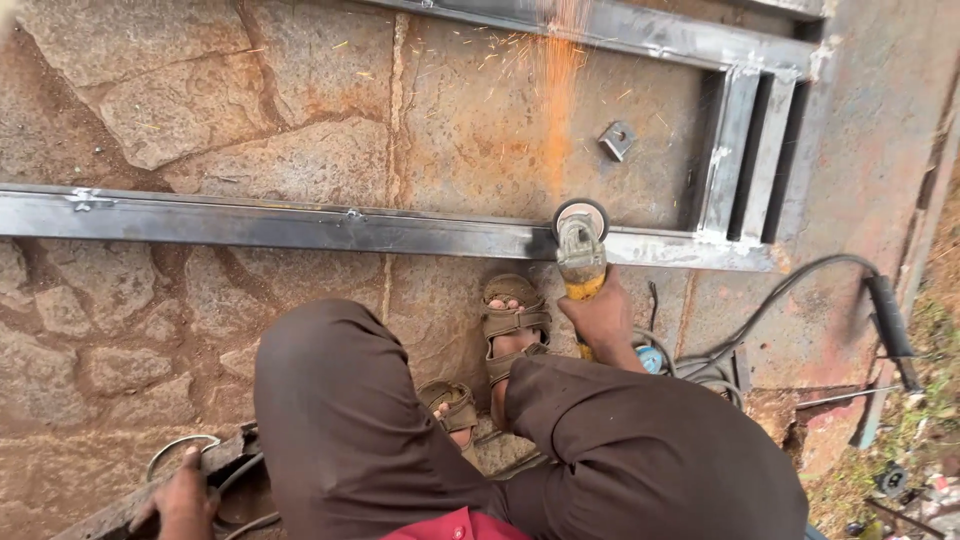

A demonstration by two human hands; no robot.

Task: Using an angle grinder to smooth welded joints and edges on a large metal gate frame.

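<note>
Angle grinder (582, 252), yellow-bodied, sits in the right hand (603, 318), which is clenched around its handle just ahead of the person's sandalled foot (512, 335). Its disc presses on the long steel bar (280, 225) of a welded metal frame lying on stone paving (200, 90), and orange sparks (555, 80) spray away from the person. The left hand (185, 498) is well apart, low at the near edge beside a wire loop (175, 447), resting on dark metal; its grip cannot be made out. Black cables (780, 310) trail to the right.
</note>
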